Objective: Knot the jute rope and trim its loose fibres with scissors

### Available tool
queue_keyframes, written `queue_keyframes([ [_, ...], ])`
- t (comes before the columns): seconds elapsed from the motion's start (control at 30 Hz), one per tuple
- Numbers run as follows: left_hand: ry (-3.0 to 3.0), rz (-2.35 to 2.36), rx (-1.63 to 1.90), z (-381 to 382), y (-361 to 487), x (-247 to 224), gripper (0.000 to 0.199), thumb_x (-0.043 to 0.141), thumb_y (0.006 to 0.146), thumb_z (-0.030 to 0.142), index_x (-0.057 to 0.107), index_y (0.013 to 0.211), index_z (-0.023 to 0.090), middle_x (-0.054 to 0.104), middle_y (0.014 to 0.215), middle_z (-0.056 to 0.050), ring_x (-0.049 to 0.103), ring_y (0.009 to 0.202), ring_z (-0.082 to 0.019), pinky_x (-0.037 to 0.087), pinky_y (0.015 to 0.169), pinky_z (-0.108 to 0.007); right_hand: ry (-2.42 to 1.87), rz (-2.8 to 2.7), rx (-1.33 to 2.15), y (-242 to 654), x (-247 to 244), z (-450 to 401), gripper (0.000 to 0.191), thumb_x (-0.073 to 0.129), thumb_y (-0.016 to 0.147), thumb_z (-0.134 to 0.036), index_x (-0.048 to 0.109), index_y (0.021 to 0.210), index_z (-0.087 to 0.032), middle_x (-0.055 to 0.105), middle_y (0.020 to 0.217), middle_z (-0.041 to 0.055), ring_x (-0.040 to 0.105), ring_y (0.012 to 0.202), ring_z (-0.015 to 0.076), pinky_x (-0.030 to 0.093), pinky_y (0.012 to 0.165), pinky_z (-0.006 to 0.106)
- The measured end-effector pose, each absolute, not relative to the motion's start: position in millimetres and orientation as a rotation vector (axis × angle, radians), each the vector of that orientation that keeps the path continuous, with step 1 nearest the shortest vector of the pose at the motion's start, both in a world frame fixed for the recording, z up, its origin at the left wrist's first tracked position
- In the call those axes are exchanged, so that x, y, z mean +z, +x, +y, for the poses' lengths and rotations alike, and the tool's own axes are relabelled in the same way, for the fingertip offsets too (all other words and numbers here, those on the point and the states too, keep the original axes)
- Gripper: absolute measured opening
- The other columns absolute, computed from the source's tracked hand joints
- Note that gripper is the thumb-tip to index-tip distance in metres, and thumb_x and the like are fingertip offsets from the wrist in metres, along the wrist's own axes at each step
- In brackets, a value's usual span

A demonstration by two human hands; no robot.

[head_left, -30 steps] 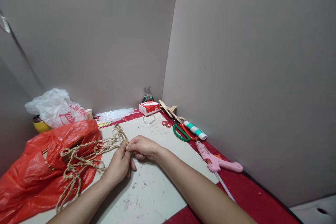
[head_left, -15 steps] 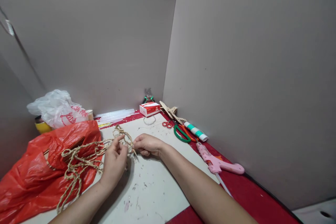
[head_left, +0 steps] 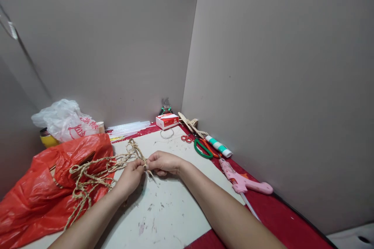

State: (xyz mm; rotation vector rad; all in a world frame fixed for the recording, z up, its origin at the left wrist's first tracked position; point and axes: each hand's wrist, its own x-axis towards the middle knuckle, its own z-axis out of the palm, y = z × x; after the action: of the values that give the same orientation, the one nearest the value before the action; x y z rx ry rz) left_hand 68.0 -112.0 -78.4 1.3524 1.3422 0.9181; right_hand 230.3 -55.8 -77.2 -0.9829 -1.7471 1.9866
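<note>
While both hands meet close together over the pale sheet (head_left: 163, 210), the left hand (head_left: 131, 177) pinches the straw rope (head_left: 119, 159) between thumb and finger. The right hand (head_left: 165, 162) is just beside it, with its fingers curled in, and it pinches the rope too. A thin, loose end pokes out below the fingertips. The fingers hide the very spot they hold, so I can't quite tell if there is a knot there.

The rope (it is all bumpy and twisty) runs left from the hands in messy loops, over the sheet and onto the shiny red bag (head_left: 35, 179). A crumpled white bag (head_left: 64, 120) sits behind that one. At the back of the tabletop (head_left: 271, 218) there is a little red and white box (head_left: 167, 121). On the right side are a green scissor handle (head_left: 199, 153), a striped roll (head_left: 218, 146) and a pink glue gun (head_left: 241, 181).
</note>
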Motion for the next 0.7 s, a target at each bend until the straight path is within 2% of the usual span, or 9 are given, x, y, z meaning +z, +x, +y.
queue_keyframes([
  [0.07, 1.599, 1.421, 0.921, -110.9, 65.7, -81.0, 0.012, 0.048, 0.073, 0.023, 0.053, 0.063, 0.017, 0.05, 0.058, 0.001, 0.042, 0.056, -0.013, 0.029, 0.055, -0.023, -1.063, -1.856, 1.852, 229.2, -74.1, -58.5, 0.018, 0.061, 0.07, -0.025, 0.048, 0.061, -0.017, 0.037, 0.04, -0.0105, 0.03, 0.032, 0.0032, 0.019, 0.033, 0.016],
  [0.17, 1.808, 1.531, 0.838, -110.6, 64.7, -82.0, 0.019, 0.045, 0.076, 0.022, 0.049, 0.058, 0.019, 0.049, 0.056, 0.001, 0.044, 0.058, -0.014, 0.028, 0.057, -0.024, -1.183, -2.046, 1.617, 227.3, -68.3, -63.5, 0.014, 0.057, 0.07, -0.019, 0.048, 0.059, -0.017, 0.036, 0.04, -0.0099, 0.033, 0.035, 0.0038, 0.023, 0.036, 0.016],
  [0.37, 1.714, 1.488, 0.741, -108.1, 63.7, -76.1, 0.033, 0.046, 0.08, 0.04, 0.043, 0.055, 0.019, 0.035, 0.052, 0.004, 0.032, 0.052, -0.012, 0.023, 0.05, -0.023, -1.201, -2.285, 1.279, 225.4, -63.3, -67.4, 0.01, 0.051, 0.071, -0.018, 0.053, 0.061, -0.016, 0.042, 0.044, -0.0069, 0.038, 0.041, 0.006, 0.027, 0.04, 0.017],
  [0.53, 1.551, 1.412, 0.74, -106.7, 59.2, -76.4, 0.034, 0.049, 0.078, 0.046, 0.043, 0.059, 0.019, 0.031, 0.053, 0.006, 0.023, 0.048, -0.009, 0.018, 0.046, -0.022, -1.176, -2.255, 1.339, 229.1, -60.6, -65.1, 0.009, 0.053, 0.072, -0.019, 0.056, 0.065, -0.015, 0.042, 0.047, -0.0066, 0.04, 0.042, 0.0056, 0.028, 0.04, 0.017],
  [0.7, 1.452, 1.389, 0.781, -106.7, 58.6, -79.9, 0.036, 0.055, 0.075, 0.049, 0.045, 0.06, 0.018, 0.031, 0.051, 0.007, 0.022, 0.045, -0.007, 0.015, 0.044, -0.022, -1.182, -2.222, 1.399, 233.4, -51.7, -66.3, 0.014, 0.052, 0.077, -0.021, 0.061, 0.07, -0.014, 0.048, 0.05, -0.0045, 0.043, 0.038, 0.0061, 0.031, 0.039, 0.018],
])
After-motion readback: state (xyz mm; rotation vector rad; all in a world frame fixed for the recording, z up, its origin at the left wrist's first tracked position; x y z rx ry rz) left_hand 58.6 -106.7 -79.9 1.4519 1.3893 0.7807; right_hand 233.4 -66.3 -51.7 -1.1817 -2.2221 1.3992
